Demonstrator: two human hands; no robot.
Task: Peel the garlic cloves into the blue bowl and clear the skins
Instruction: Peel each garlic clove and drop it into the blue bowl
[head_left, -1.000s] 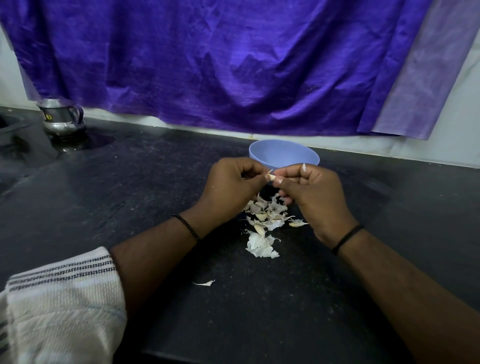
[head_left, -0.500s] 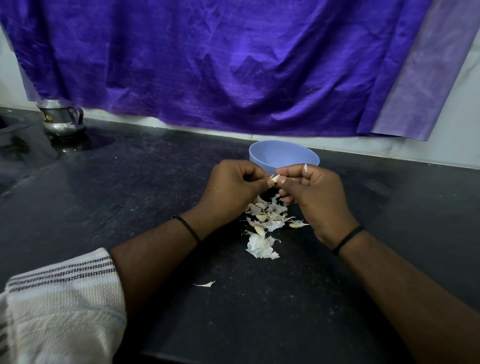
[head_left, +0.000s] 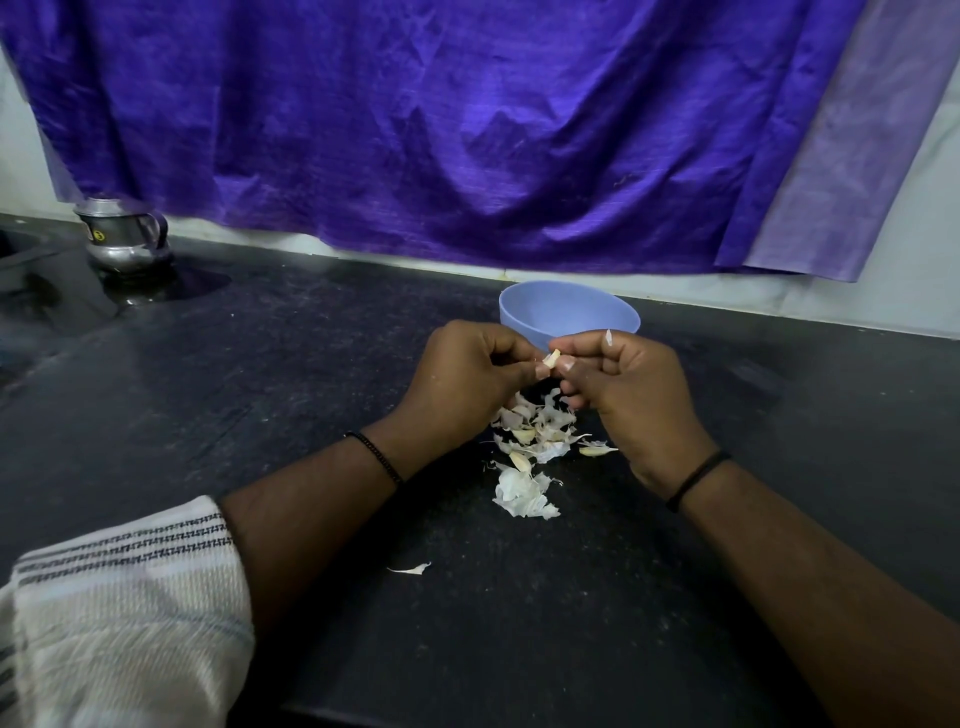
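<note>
Pale garlic clove (head_left: 551, 358), partly skinned, pinched.

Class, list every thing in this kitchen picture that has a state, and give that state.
Left hand: pinching small garlic clove.
Right hand: pinching the same clove.
Round blue plastic bowl: upright, contents hidden.
White garlic skins: heaped loose on black stone counter.
Steel lidded jug: upright, lid on.

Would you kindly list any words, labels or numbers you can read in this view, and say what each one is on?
Steel jug, far left on the counter: a small yellow and black sticker with a round mark, too small and blurred to read.
Blue bowl, purple cloth, striped towel: no text visible.
Nothing else in view carries readable writing.
</note>
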